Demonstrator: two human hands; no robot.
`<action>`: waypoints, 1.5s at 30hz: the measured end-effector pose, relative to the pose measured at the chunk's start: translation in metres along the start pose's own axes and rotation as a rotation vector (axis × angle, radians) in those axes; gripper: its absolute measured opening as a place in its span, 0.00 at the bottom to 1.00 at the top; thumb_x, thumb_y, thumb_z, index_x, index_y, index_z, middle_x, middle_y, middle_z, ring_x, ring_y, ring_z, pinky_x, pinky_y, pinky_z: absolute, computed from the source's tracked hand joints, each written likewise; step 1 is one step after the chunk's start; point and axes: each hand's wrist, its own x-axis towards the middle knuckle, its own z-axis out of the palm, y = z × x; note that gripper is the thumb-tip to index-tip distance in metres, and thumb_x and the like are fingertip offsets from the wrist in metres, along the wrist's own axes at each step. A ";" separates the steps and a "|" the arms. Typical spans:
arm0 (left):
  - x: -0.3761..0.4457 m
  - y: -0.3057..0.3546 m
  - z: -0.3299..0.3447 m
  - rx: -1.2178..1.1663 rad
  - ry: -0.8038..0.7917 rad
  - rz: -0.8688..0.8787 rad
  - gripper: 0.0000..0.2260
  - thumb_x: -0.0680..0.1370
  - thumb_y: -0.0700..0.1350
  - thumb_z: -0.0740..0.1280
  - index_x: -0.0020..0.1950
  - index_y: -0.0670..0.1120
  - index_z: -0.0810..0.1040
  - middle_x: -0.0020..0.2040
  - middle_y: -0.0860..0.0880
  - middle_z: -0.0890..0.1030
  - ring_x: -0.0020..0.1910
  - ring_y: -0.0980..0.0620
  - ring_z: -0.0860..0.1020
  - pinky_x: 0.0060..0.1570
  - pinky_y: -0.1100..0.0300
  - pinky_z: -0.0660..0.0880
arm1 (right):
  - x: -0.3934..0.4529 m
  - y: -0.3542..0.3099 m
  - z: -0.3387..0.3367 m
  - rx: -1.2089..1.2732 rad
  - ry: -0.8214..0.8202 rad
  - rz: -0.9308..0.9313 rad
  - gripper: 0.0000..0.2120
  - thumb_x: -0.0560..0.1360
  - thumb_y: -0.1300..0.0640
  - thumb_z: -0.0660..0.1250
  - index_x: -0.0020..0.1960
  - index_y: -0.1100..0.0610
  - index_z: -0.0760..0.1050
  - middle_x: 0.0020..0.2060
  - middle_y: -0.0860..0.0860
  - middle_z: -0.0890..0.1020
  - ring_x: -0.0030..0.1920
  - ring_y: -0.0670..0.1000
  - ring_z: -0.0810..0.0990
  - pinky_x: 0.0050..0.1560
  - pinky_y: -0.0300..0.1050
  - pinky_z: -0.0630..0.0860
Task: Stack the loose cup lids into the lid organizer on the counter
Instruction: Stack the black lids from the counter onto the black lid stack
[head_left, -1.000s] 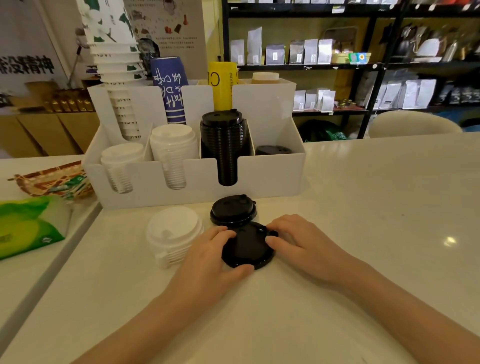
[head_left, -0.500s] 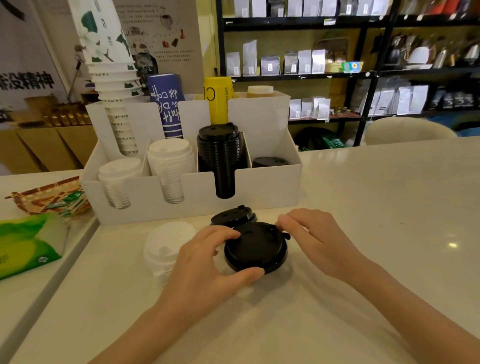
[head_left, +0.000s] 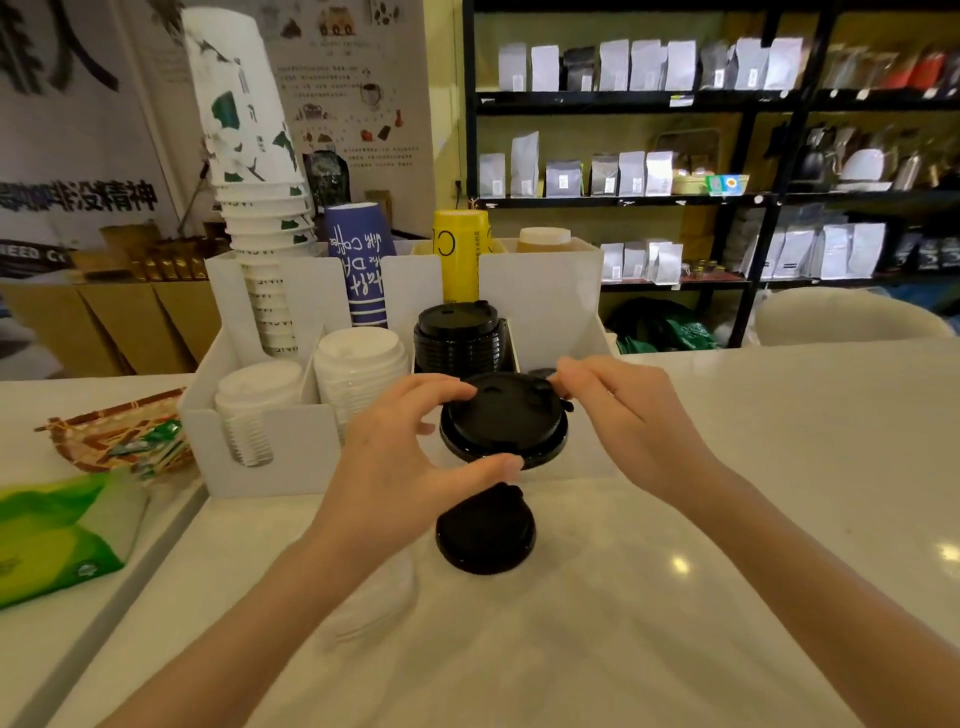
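Both hands have lifted the black lid (head_left: 503, 422) off the counter (head_left: 727, 519) since the earlier frame; it is now in the air, in front of the white lid organizer (head_left: 291, 441). Left hand (head_left: 400, 447) pinches the lid between the thumb at the near rim and the fingers at the far rim. Right hand (head_left: 623, 415) touches the right rim with its fingertips (head_left: 563, 375), pressed close together. Another black lid (head_left: 485, 530) lies on the counter below. A black lid stack (head_left: 460, 338) stands in the organizer's third compartment, next to white lid stacks (head_left: 358, 364).
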 end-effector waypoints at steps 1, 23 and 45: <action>0.007 0.000 -0.001 -0.033 0.025 -0.010 0.25 0.58 0.58 0.72 0.53 0.54 0.76 0.50 0.63 0.74 0.54 0.60 0.74 0.51 0.74 0.71 | 0.008 -0.001 0.001 0.017 -0.009 -0.004 0.22 0.78 0.51 0.54 0.44 0.69 0.75 0.40 0.68 0.79 0.43 0.62 0.77 0.48 0.56 0.73; 0.104 -0.044 0.015 -0.006 0.289 -0.095 0.23 0.64 0.51 0.75 0.56 0.48 0.75 0.51 0.54 0.74 0.53 0.57 0.71 0.52 0.63 0.69 | 0.100 0.017 0.053 0.437 -0.066 0.173 0.13 0.79 0.54 0.49 0.55 0.49 0.72 0.44 0.39 0.74 0.41 0.25 0.70 0.38 0.14 0.63; 0.103 -0.054 0.014 0.191 0.152 -0.088 0.22 0.69 0.55 0.68 0.61 0.49 0.72 0.61 0.50 0.74 0.54 0.60 0.66 0.52 0.65 0.65 | 0.095 0.030 0.053 0.398 -0.141 0.187 0.12 0.79 0.51 0.50 0.57 0.44 0.69 0.49 0.41 0.75 0.50 0.34 0.71 0.46 0.19 0.65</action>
